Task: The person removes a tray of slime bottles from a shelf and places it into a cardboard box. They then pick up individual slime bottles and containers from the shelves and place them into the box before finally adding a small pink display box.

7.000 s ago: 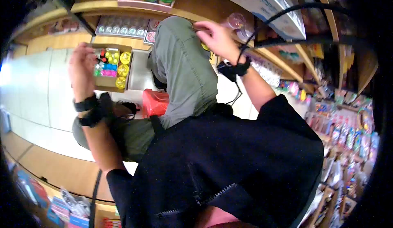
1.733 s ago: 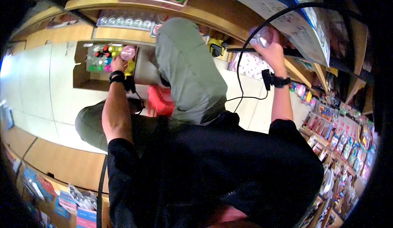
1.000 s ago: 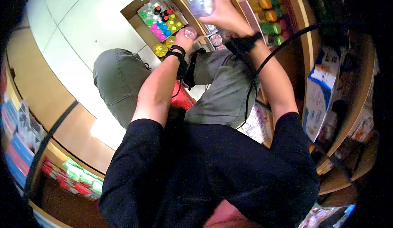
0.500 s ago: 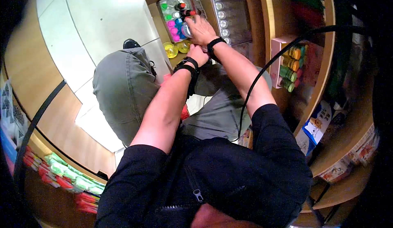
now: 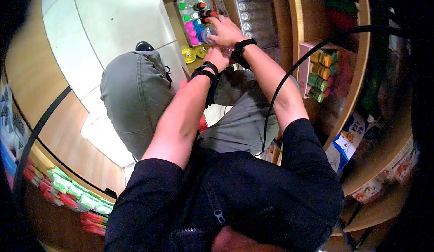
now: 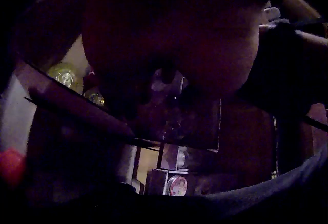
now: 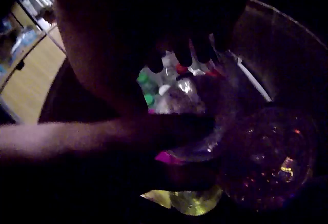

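Observation:
In the head view, my right hand [image 5: 227, 31] reaches into a cardboard box [image 5: 168, 14] from the right, fingers curled round a clear round container [image 5: 209, 34]. Just below it, my left hand [image 5: 218, 58] is bent at a pink see-through container [image 5: 228, 51], its fingertips partly hidden. Beside the clear container are pink-capped bottles [image 5: 192, 33]; yellow round containers [image 5: 188, 54] lie at the box's near end. The right wrist view shows the clear container [image 7: 184, 98] next to the pink one [image 7: 269, 157]. The left wrist view is very dark.
A tray of clear round jars [image 5: 244, 16] stands right of the box. A pink-edged box of orange and green jars [image 5: 318, 73] sits on the wooden shelf [image 5: 294, 8]. A black cable [image 5: 289, 78] crosses the right arm. The grey-trousered knee [image 5: 131, 94] is at the left.
The right hand has come from the right-hand shelf, past the jar tray, down into the box with the clear container. The left hand has shifted slightly right and down; the view has turned.

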